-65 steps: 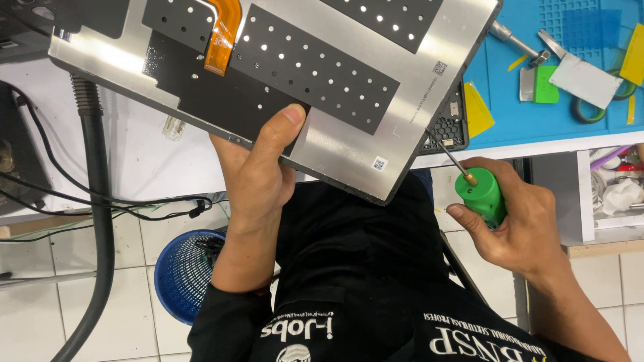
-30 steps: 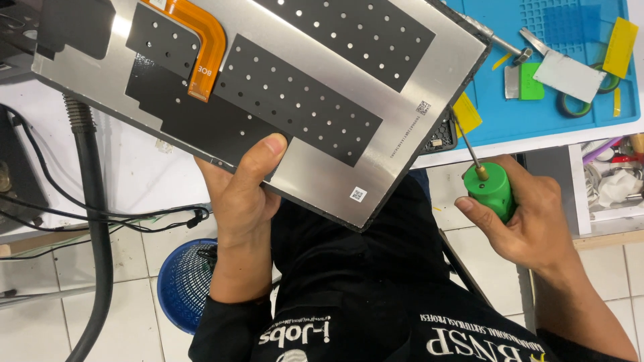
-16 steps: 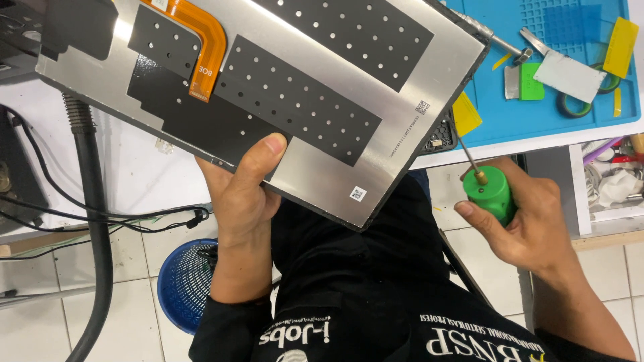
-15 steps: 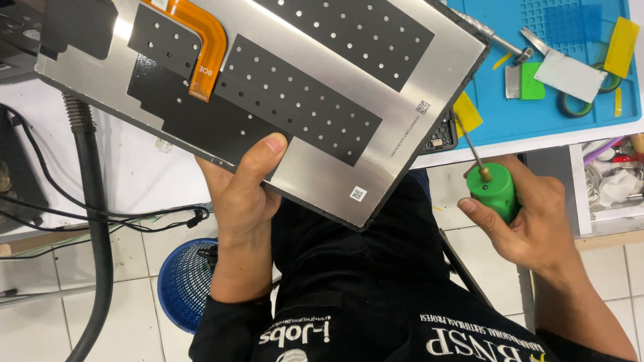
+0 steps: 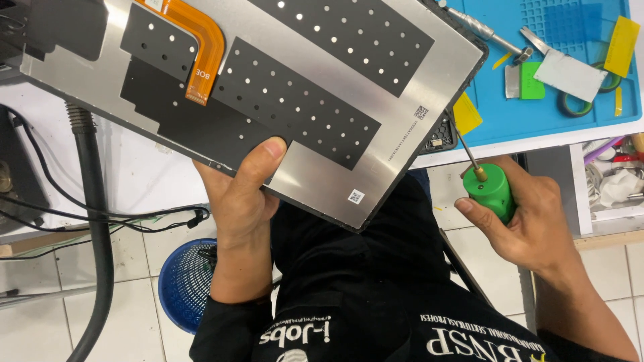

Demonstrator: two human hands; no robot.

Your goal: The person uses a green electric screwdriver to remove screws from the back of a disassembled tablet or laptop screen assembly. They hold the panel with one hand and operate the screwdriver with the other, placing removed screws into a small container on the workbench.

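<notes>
1. Silver metal panel (image 5: 268,87): large flat display back, held tilted above the desk edge and the person's lap. Black perforated sheets cover much of its face.
2. Orange ribbon cable (image 5: 201,47): curved flat strip on the panel's upper left, lying over a black sheet.
3. Left hand (image 5: 241,194): grip clenched on the panel's lower edge, thumb pressed on the face beside a black sheet, fingers hidden beneath.
4. Right hand (image 5: 530,221): grip grasping the screwdriver, fingers wrapped around its handle, below the desk edge.
5. Screwdriver (image 5: 490,191): green round handle, brass collar, thin metal shaft pointing up-left; tip near the panel's right corner, contact cannot be told.
6. Dark part (image 5: 439,137): small black piece just under the panel's right corner, mostly hidden.
7. Blue mat (image 5: 537,40): on the white desk (image 5: 483,144), upper right.
8. On the mat: yellow picks (image 5: 620,43), green card (image 5: 532,80), metal scraper (image 5: 567,67), silver tool (image 5: 483,30).
9. Black hose (image 5: 97,221): ribbed, running down at left, with thin black cables (image 5: 100,218) crossing it.
10. Blue basket (image 5: 184,281): on the white tiled floor (image 5: 40,322), beside the left forearm.
11. Black shirt (image 5: 362,295): white lettering, bottom centre.
</notes>
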